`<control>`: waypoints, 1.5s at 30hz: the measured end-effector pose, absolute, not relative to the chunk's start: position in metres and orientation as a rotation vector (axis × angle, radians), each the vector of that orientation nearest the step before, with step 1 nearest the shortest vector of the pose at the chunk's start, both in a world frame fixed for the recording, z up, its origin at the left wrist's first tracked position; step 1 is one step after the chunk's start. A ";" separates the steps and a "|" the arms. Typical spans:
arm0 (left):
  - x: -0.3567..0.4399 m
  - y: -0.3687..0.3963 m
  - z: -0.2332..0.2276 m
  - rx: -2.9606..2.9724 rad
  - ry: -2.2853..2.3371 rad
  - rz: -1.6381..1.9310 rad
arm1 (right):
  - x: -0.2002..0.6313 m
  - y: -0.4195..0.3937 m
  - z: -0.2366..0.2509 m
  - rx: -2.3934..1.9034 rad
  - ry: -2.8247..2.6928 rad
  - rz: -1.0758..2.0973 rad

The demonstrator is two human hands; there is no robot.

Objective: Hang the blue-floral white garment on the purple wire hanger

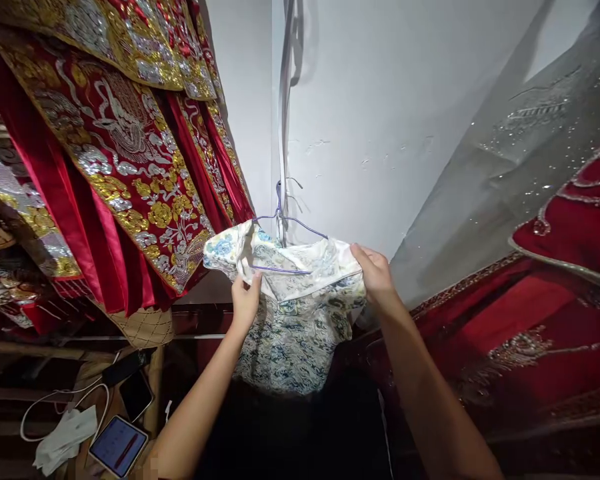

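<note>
- Both hands are raised to a pale floral garment (295, 313) that hangs on a thin wire hanger (285, 230) in front of a white wall (380, 133).
- Left hand (245, 300) is closed on the fabric near the collar, just below the hanger's lower wire, fingers curled over the cloth.
- Right hand (375, 270) pinches the garment's shoulder edge at the hanger's right end, thumb on top.
- The garment is cream at the top with blue and green flower patterns, and its lower part drops between the two forearms.
- Red robes with gold and silver embroidery (125, 153) hang close on the left, almost touching the garment's sleeve.
- A grey beaded veil (505, 167) and a red beaded dress (555, 300) hang on the right.
- Low on the left, a bench (87, 393) carries two phones (119, 445), a white cable (45, 400) and a white cloth (65, 437).
</note>
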State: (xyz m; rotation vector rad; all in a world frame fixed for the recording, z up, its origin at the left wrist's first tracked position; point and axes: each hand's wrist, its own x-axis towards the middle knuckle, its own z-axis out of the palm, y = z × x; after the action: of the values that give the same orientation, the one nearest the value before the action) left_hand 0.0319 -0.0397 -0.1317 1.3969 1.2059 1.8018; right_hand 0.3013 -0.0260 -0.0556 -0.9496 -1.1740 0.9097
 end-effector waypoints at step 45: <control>0.047 -0.081 -0.142 1.877 1.135 1.415 | 0.180 -0.019 -0.022 -0.856 -1.386 1.156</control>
State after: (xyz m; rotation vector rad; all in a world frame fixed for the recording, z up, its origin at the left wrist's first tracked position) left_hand 0.0470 -0.0806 -0.1416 1.8775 1.1348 1.4148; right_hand 0.1802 -0.0193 -0.0222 -0.8558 -1.3859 1.1560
